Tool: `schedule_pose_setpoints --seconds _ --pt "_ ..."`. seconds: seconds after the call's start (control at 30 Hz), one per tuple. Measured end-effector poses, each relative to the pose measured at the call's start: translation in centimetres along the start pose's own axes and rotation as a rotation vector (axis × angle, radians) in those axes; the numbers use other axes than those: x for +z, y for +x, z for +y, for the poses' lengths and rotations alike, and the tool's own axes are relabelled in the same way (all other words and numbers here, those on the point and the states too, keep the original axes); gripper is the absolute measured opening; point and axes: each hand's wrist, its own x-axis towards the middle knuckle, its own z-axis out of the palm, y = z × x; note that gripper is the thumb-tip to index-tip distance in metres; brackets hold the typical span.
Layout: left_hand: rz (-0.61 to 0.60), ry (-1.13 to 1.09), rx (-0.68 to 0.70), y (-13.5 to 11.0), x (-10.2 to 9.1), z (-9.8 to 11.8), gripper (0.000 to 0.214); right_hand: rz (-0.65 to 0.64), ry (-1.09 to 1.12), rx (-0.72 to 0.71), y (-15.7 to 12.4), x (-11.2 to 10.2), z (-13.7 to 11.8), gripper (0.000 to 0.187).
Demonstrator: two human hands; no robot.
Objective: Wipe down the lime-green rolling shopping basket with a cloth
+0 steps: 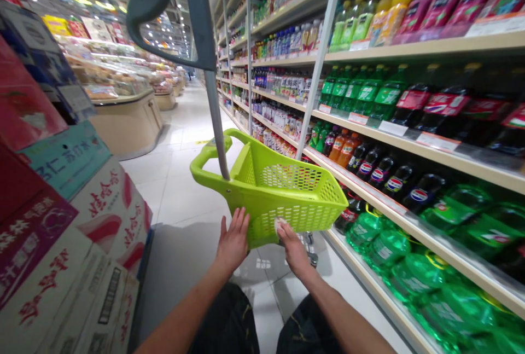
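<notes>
A lime-green rolling shopping basket (256,184) with perforated sides stands in front of my knees. Its grey pull handle (203,20) is raised on a metal pole. My left hand (234,239) lies with outstretched fingers against the basket's near side, close to the pole's foot. In my right hand (293,244) is a small crumpled white tissue or cloth (279,223), pressed to the slotted side wall; the fingers are bent around it and partly hide it. Inside the basket, the visible part of the floor is bare green plastic.
Shelves of bottled drinks (369,91) run along the right, with large green bottles (410,274) on the lowest level. Stacked cartons (102,195) rise close on the left. Farther off stands a rounded display counter (127,124) beside the tiled aisle (180,173).
</notes>
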Motion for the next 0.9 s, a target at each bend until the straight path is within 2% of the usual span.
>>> schedule_pose_setpoints --seconds 0.07,0.17,0.27,0.4,0.47,0.57,0.63,0.7,0.8,0.83,0.9 --pt "0.012 0.003 -0.007 -0.2 0.0 -0.3 0.057 0.077 0.020 0.017 1.3 -0.8 -0.9 0.061" --pt "0.023 0.001 -0.020 0.0 0.0 -0.4 0.057 0.174 0.042 0.022 4.6 -2.0 -1.7 0.059" --pt "0.021 -0.010 -0.027 0.1 -0.1 -0.2 0.057 0.129 0.045 -0.005 5.3 -1.1 -1.6 0.058" --pt "0.030 -0.017 -0.049 -0.2 -0.3 -0.6 0.057 -0.012 0.058 -0.063 2.8 0.9 -1.9 0.058" --pt "0.036 -0.010 -0.059 -0.3 -0.3 -1.0 0.058 0.010 0.077 -0.066 3.1 0.7 -2.9 0.058" --pt "0.046 0.000 -0.068 -0.3 -0.4 -1.4 0.059 0.128 0.094 -0.065 6.2 -0.7 -4.2 0.058" --pt "0.051 -0.001 -0.078 -0.2 -0.5 -1.4 0.059 0.153 0.087 -0.067 7.9 -1.0 -4.5 0.058" --pt "0.055 -0.003 -0.083 -0.2 -0.6 -1.4 0.059 0.099 0.080 -0.075 8.0 -0.5 -4.3 0.059" --pt "0.037 0.005 -0.092 -0.5 -0.7 -1.6 0.061 -0.054 0.089 -0.109 6.3 1.0 -4.2 0.058" --pt "0.025 0.010 -0.103 -0.7 -0.7 -1.8 0.061 -0.079 0.093 -0.118 5.9 1.3 -4.5 0.059" --pt "0.005 0.022 -0.137 -0.9 -0.7 -2.3 0.062 -0.047 0.106 -0.144 6.5 1.4 -5.6 0.060"
